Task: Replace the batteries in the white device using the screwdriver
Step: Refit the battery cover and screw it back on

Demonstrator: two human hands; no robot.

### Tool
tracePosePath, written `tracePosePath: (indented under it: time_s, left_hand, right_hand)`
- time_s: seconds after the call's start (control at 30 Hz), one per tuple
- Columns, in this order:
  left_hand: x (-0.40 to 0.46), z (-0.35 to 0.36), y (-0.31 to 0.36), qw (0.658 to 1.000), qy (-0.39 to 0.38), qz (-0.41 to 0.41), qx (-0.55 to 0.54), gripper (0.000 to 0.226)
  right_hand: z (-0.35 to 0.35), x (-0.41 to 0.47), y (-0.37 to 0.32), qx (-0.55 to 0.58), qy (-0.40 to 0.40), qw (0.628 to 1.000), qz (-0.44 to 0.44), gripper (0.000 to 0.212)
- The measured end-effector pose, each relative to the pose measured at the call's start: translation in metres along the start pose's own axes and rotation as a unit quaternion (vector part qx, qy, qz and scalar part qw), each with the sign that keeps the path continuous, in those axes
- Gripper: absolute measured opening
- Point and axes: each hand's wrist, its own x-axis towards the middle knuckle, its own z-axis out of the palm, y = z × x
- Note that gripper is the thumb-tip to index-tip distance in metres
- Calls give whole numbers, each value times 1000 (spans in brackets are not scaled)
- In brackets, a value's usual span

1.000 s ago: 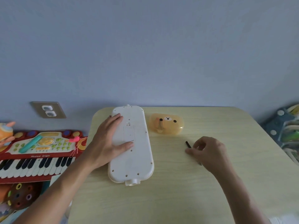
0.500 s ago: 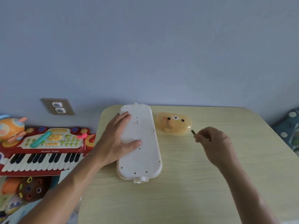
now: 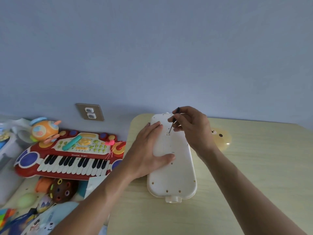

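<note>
The long white device [image 3: 176,170] lies face down on the pale wooden table [image 3: 245,184], its battery cover toward the far end. My left hand [image 3: 149,153] presses flat on the device's left side, fingers spread. My right hand [image 3: 191,129] grips a small dark-handled screwdriver [image 3: 173,122] above the device's far end. The screwdriver tilts down and left, and its tip rests at the screw recess [image 3: 168,133] of the cover.
An amber bear-faced case [image 3: 221,138] lies on the table behind my right wrist. Left of the table, on the floor, sit a red toy keyboard [image 3: 67,158], an orange round toy [image 3: 44,128] and several other toys. A wall socket [image 3: 89,111] is behind them.
My right hand picked the screwdriver up off the table and carried it left to the device's screw. The left hand stayed on the device. The view swung to the right.
</note>
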Motion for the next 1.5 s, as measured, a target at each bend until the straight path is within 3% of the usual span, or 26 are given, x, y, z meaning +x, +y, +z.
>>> tracePosePath:
  time_s: [0.87, 1.1, 1.23, 1.5]
  left_hand:
    - [2, 2, -6, 1000, -4, -6, -12, 107]
    - [37, -22, 25, 978, 134, 12, -160, 49]
    - [55, -15, 39, 965, 180, 30, -188, 17]
    - [62, -18, 32, 966, 152, 35, -208, 9]
  right_hand:
    - [4, -1, 16, -6, -4, 1000, -25, 10]
    - [2, 0, 16, -71, 1, 996, -52, 4]
    - [3, 0, 16, -68, -6, 997, -47, 8]
    - [-3, -1, 18, -39, -48, 998, -29, 14]
